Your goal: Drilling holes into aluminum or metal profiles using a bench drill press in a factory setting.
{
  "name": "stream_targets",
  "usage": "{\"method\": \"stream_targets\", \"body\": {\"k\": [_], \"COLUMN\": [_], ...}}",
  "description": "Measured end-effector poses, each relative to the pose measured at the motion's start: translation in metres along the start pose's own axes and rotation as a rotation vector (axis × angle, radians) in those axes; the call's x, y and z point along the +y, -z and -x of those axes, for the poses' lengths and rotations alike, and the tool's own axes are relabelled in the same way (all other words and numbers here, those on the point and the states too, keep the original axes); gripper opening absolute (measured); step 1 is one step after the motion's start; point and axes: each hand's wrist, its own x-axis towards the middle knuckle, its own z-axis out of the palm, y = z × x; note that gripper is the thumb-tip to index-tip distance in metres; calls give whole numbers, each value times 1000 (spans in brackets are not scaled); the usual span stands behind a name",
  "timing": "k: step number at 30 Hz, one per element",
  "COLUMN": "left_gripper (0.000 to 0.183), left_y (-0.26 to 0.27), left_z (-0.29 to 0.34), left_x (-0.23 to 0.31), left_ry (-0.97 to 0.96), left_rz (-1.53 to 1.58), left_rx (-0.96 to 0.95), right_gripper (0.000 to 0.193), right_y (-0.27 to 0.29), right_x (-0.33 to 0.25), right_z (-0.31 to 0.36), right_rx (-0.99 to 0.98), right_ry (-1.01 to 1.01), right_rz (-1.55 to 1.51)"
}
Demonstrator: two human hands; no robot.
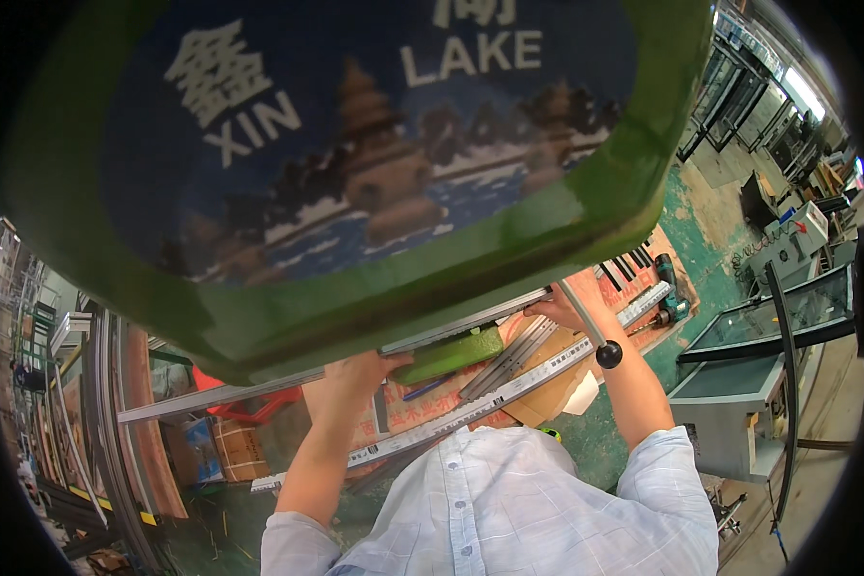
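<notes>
A long silver aluminium profile [202, 396] runs from the left up toward the right, passing under a large green machine housing [586, 230]. My left hand [357, 376] is closed around the profile, its thumb along the near side. Farther right, my right hand [559, 305] grips the profile near its right part, some fingers hidden by the housing. A metal lever with a black ball knob [609, 354] hangs in front of my right forearm. Below the profile, between my hands, shows a green machine base [451, 353].
A film-wrapped profile [509, 392] lies slantwise nearer my body, beside thinner metal strips [514, 360] and cardboard [547, 389]. A cordless drill [674, 293] rests at the table's right. Red bin [259, 403] and cardboard box [240, 449] stand left; framed glass panels [778, 312] are right.
</notes>
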Motion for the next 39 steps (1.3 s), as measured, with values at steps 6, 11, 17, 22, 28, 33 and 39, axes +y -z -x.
{"method": "stream_targets", "body": {"k": [6,11,17,22,28,33,39], "left_gripper": [68,65,66,65,66,66,66], "left_y": [-23,-23,-22,-24,-23,-18,-12], "left_z": [-19,-23,-24,-22,-23,-25,-28], "left_x": [31,31,28,25,24,25,27], "left_ry": [-31,-60,-126,-172,-228,-273,-216], "left_rz": [92,174,109,36,72,116,176], "left_rx": [89,12,60,67,136,123,14], "right_gripper": [55,57,56,56,54,55,56], "right_y": [-3,-3,-15,-16,-26,-42,-48], "right_x": [3,4,-26,-34,-27,-19,-16], "right_z": [2,1,-8,-15,-12,-10,-9], "right_rx": [8,-26,102,16,-8,-18,-55], "right_ry": [-14,-35,88,103,95,98,73], "right_rz": [-30,-49,-10,-113,-92,-182,-195]}}
